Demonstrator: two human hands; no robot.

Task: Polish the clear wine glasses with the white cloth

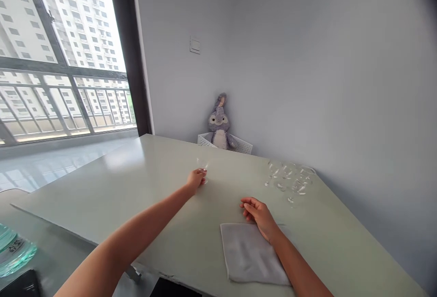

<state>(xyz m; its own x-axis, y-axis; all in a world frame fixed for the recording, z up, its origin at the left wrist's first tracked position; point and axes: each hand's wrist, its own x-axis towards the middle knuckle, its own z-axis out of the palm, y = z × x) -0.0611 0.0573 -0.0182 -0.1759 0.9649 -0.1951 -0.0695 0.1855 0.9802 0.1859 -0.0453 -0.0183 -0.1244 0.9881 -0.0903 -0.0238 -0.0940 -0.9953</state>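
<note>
At the middle of the table, my left hand [197, 179] is closed round the stem of a clear wine glass [202, 162]. The glass stands upright, its bowl showing above my fingers. My right hand [256, 213] hovers or rests over the far edge of a folded grey cloth [251, 256], fingers loosely curled and apart, with nothing in them. To the right, several more clear stemmed glasses [290, 178] stand grouped near the wall side of the table. Their outlines overlap, so single glasses are hard to separate.
The pale table [153, 169] reaches to the wall. Behind its far edge a plush rabbit [219, 126] sits in a white basket [243, 145]. At lower left are a large teal water bottle [15, 249] and a black object [22, 285]. A window [61, 51] is at left.
</note>
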